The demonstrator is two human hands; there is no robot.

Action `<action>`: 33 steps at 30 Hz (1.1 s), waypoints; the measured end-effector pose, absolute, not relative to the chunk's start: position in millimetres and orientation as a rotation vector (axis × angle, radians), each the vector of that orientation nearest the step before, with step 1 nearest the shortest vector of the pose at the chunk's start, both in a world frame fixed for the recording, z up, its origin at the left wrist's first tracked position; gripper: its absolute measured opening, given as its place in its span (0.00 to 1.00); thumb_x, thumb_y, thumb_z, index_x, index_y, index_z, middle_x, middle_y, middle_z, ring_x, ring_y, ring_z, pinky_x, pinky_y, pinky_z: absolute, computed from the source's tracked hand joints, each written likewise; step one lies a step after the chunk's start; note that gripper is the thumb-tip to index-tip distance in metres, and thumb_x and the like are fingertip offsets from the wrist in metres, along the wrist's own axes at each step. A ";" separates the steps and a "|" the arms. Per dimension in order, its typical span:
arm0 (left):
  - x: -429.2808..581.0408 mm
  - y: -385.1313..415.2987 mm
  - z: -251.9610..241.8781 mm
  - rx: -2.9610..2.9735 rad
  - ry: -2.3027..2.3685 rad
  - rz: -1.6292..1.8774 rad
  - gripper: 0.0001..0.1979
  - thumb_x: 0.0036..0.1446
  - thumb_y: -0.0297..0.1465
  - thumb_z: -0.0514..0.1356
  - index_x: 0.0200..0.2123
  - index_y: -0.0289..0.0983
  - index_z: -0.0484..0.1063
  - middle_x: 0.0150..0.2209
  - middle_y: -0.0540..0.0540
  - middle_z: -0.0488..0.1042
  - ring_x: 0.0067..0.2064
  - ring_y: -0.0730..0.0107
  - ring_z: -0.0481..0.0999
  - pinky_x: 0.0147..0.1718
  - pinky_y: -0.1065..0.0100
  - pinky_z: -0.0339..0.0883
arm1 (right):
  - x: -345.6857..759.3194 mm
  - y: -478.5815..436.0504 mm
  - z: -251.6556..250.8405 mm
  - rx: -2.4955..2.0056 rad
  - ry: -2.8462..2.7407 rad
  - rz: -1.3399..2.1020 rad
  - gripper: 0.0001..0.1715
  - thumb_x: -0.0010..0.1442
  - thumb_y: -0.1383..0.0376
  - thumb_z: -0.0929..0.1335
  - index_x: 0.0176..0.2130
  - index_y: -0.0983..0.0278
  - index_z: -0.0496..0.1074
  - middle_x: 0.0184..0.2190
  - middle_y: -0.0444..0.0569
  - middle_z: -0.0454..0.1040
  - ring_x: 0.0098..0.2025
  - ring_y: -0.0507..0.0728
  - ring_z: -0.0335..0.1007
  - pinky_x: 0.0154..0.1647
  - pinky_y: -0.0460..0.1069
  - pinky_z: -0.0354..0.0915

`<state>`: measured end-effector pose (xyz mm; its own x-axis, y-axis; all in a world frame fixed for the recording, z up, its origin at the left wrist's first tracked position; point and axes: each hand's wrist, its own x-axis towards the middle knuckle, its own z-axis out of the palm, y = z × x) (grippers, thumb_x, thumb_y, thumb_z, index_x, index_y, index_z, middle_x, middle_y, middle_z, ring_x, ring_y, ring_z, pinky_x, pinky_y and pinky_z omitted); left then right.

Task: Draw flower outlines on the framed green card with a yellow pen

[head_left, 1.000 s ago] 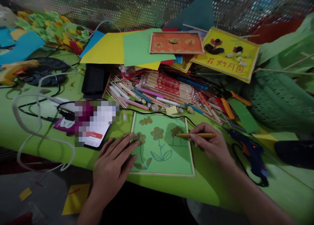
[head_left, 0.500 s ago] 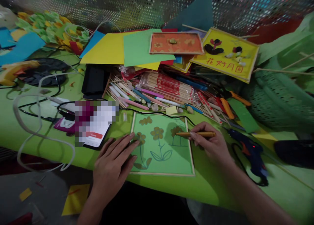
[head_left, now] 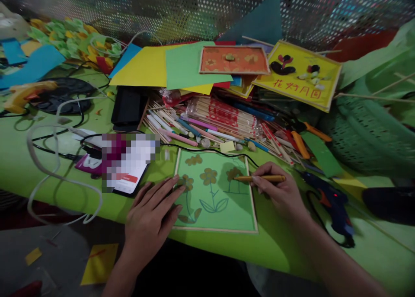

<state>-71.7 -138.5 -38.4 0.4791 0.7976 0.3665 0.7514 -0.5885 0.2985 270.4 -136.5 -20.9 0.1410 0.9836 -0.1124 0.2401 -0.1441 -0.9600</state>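
A green sheet of paper (head_left: 240, 217) framed with thin wooden sticks lies on the table in front of me. Drawn on it are flowers with brownish-gold petals and dark outlined stems and leaves. My left hand (head_left: 154, 215) rests flat with fingers stretched over the sheet's left edge. In my right hand (head_left: 275, 189) is a gold-brown marker pen (head_left: 267, 178), pinched between thumb and fingers. Its tip meets the paper at the right-hand flower (head_left: 232, 173). A black cable (head_left: 207, 150) runs across the top of the frame.
Left of the sheet lies a phone (head_left: 129, 182) with a lit screen, among cables. Markers and wooden sticks (head_left: 223, 115) are heaped behind. A blue glue gun (head_left: 333, 202) with a red light lies right, near a green basket (head_left: 353, 132). Framed pictures (head_left: 301, 74) stand at the back.
The view has shifted very slightly. Both hands stay in nearly the same place, and the marker's tip remains at the right-hand flower.
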 end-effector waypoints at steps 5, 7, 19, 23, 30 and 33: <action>-70.9 -138.8 -37.3 2.620 1.378 0.721 0.21 0.68 0.30 0.57 0.63 0.46 0.69 0.65 0.48 0.71 0.62 0.59 0.74 0.63 0.53 0.61 | 272.5 -135.7 -25.0 -1.500 -1.219 1.107 0.07 0.61 0.62 0.74 0.34 0.59 0.74 0.25 0.43 0.73 0.24 0.52 0.65 0.25 0.48 0.61; -70.9 -138.9 -37.2 2.623 1.377 0.721 0.21 0.68 0.30 0.57 0.62 0.46 0.69 0.65 0.48 0.71 0.62 0.59 0.74 0.63 0.53 0.61 | 273.1 -135.8 -25.8 -1.504 -1.213 1.099 0.07 0.61 0.62 0.74 0.34 0.59 0.74 0.25 0.43 0.73 0.24 0.52 0.65 0.25 0.48 0.61; -71.3 -137.7 -38.9 2.640 1.360 0.718 0.20 0.68 0.30 0.57 0.62 0.45 0.69 0.65 0.47 0.71 0.62 0.58 0.74 0.62 0.52 0.60 | 270.1 -134.5 -20.3 -1.532 -1.230 1.059 0.07 0.60 0.61 0.74 0.33 0.59 0.74 0.25 0.43 0.73 0.24 0.53 0.64 0.25 0.49 0.61; -71.4 -138.3 -39.0 2.630 1.367 0.732 0.20 0.68 0.30 0.58 0.62 0.45 0.70 0.64 0.47 0.72 0.61 0.58 0.75 0.62 0.52 0.61 | 271.1 -135.7 -21.0 -1.521 -1.221 1.068 0.06 0.60 0.61 0.74 0.33 0.59 0.74 0.25 0.43 0.72 0.24 0.53 0.64 0.25 0.49 0.61; -71.8 -138.9 -39.0 2.612 1.369 0.735 0.21 0.68 0.30 0.58 0.62 0.46 0.69 0.64 0.48 0.71 0.62 0.58 0.74 0.62 0.51 0.62 | 271.3 -135.4 -21.9 -1.519 -1.220 1.065 0.06 0.60 0.62 0.74 0.33 0.59 0.74 0.25 0.43 0.72 0.24 0.53 0.63 0.25 0.49 0.60; -71.3 -138.8 -40.6 2.609 1.374 0.729 0.21 0.68 0.30 0.58 0.62 0.46 0.69 0.65 0.48 0.71 0.62 0.58 0.74 0.62 0.52 0.62 | 269.9 -134.3 -19.2 -1.521 -1.224 1.045 0.06 0.59 0.62 0.74 0.32 0.59 0.74 0.25 0.42 0.72 0.24 0.53 0.63 0.25 0.49 0.60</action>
<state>-71.3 -138.8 -40.6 0.4770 0.8000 0.3639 0.7500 -0.5864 0.3061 269.9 -134.3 -19.2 0.1546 0.9850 -0.0766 0.2303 -0.1113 -0.9667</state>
